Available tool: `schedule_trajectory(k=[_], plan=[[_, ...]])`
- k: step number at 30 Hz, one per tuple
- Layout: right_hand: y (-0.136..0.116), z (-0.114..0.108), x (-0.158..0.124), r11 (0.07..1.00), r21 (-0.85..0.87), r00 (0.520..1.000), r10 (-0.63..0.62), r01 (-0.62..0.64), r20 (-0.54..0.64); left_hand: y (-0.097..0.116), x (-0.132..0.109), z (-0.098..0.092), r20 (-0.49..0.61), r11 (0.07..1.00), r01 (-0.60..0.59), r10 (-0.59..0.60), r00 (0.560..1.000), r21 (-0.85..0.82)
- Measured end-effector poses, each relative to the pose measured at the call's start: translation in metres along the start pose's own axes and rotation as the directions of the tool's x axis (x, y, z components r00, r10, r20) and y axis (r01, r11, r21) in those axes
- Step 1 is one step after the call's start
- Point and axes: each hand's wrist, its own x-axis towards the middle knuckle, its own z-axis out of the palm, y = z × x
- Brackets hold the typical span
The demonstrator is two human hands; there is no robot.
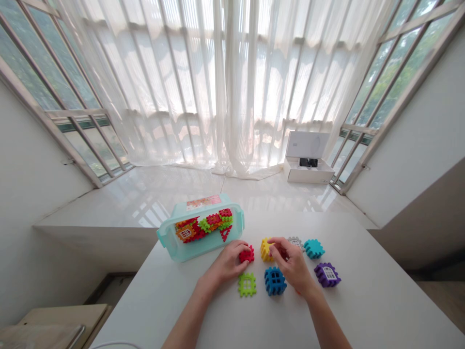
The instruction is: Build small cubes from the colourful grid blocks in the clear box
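Observation:
My left hand (233, 261) is closed around the edge of a red toothed building block piece (247, 254) on the white table. A flat lime green window piece (247, 284) lies just in front of it. My right hand (289, 259) hovers by a yellow stack of pieces (266, 249), thumb and forefinger drawn together; what is between them is hidden or too small to name. Below that hand stands a blue stack (275, 281). Grey pieces (296, 243) are partly covered behind it. Farther right are a teal stack (314, 248) and a purple stack with a white window (327, 275).
A mint green plastic bin (181, 255), tilted toward me, holds many mixed toothed pieces at the back left. On the windowsill (254, 196) behind the table, an open white box (308, 175) contains a dark-screened device. Sheer curtains hang beyond it.

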Motion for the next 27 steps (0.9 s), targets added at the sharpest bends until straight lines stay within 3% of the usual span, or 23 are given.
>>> schedule_trajectory(k=[14,19,23,27], plan=[[-0.004,0.0,0.001,0.999,-0.033,1.0,-0.015,0.015,-0.007,-0.002,-0.003,0.001,0.009,0.998,0.052,-0.053,0.999,0.028],[-0.004,-0.001,0.001,0.999,-0.038,1.0,-0.024,0.023,-0.014,-0.003,-0.004,-0.001,-0.042,0.997,0.045,-0.043,0.998,0.055],[-0.003,-0.001,0.001,0.999,-0.041,0.999,-0.033,0.032,-0.025,-0.011,-0.002,-0.008,-0.233,0.99,0.095,-0.067,0.97,0.109],[-0.002,-0.001,0.001,0.999,-0.022,0.999,-0.03,0.03,-0.025,-0.025,-0.003,-0.025,-0.54,0.953,0.229,-0.088,0.837,0.199]])
